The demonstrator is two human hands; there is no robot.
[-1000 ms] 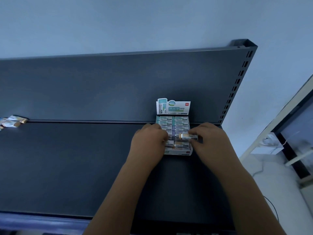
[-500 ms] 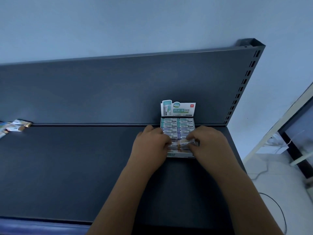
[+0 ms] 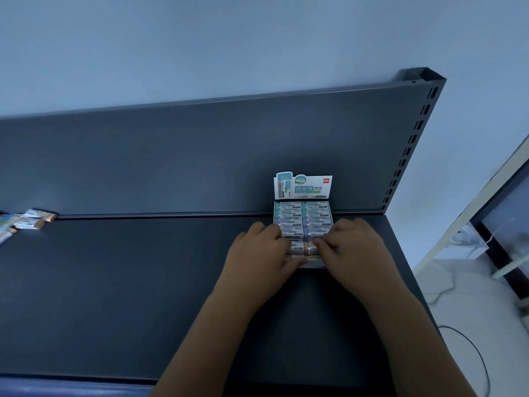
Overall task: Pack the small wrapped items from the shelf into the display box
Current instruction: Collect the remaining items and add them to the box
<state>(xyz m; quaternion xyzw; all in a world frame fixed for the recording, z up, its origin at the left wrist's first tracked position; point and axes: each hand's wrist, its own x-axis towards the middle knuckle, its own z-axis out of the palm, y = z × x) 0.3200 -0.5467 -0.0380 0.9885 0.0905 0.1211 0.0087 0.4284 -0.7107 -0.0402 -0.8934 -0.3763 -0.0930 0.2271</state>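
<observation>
A small display box [image 3: 315, 264] with an upright white and teal header card stands on the dark shelf [image 3: 128, 282] against the back panel. Two columns of wrapped items [image 3: 303, 216] fill it. My left hand [image 3: 257, 253] grips the box's left front corner, thumb along the front wall. My right hand [image 3: 357, 250] pinches one wrapped item [image 3: 310, 248], with a tan end, low in the front row of the box. The box's front corners are hidden under my hands.
Several loose wrapped items [image 3: 31, 220] lie at the far left of the shelf by the back panel. A slotted upright [image 3: 412, 138] ends the shelf on the right. Beyond it are a white surface with cables [image 3: 469, 339] and a framed panel [image 3: 503, 224].
My right hand has lowered the wrapped item from above the box into its front row. My left hand has stayed on the box's left side.
</observation>
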